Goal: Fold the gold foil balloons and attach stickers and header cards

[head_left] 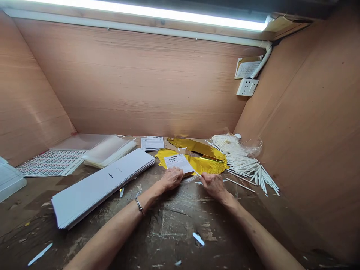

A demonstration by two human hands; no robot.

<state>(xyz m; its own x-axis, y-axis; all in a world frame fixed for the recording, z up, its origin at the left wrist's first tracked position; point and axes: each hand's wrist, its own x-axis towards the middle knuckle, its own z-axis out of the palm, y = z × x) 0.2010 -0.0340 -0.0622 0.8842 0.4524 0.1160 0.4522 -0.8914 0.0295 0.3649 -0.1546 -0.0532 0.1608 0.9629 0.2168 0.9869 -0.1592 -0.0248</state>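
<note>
My left hand (172,179) has its fingers curled over the lower edge of a small white printed card (177,162) with a hang slot at its top. Slightly to the right, my right hand (214,184) is closed around a thin white stick (198,174), whose tip points toward the card. Beneath and behind the card lie shiny gold foil pieces (208,165) with small tabs at the edges. A clear plastic edge shows between the hands. What lies under my left fingers is hidden.
Many white sticks (257,170) are heaped at right beside clear plastic. To the left are a stack of long white cards (104,187), clear sleeves (108,152) and a printed sticker sheet (53,162). More printed cards (152,143) lie behind; paper scraps (198,239) dot the table.
</note>
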